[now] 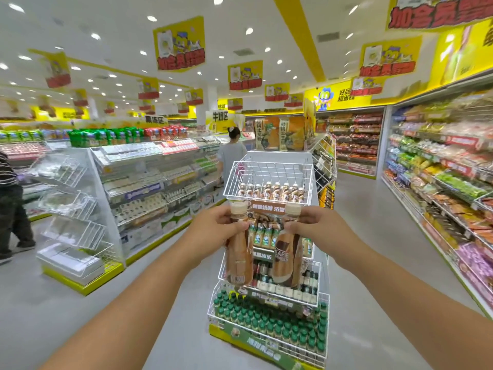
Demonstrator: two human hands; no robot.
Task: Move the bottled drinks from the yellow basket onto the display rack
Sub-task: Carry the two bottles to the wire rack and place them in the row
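Note:
My left hand (216, 227) grips the neck of a brown coffee bottle (239, 259) with a cream cap. A second brown coffee bottle (286, 261) hangs from my right hand (310, 225), which holds it by the neck too. Both bottles are upright, side by side, in front of the white wire display rack (268, 166). The rack's top tier holds a row of similar brown bottles (272, 193) at its back. Lower tiers carry other bottled drinks, with green-capped bottles (269, 321) at the bottom. The yellow basket is out of view.
Shelving with packaged goods (149, 182) runs along the left aisle, snack shelves (440, 188) along the right. One person (232, 153) stands behind the rack and another (10, 206) stands at the far left. Grey floor lies on both sides of the rack.

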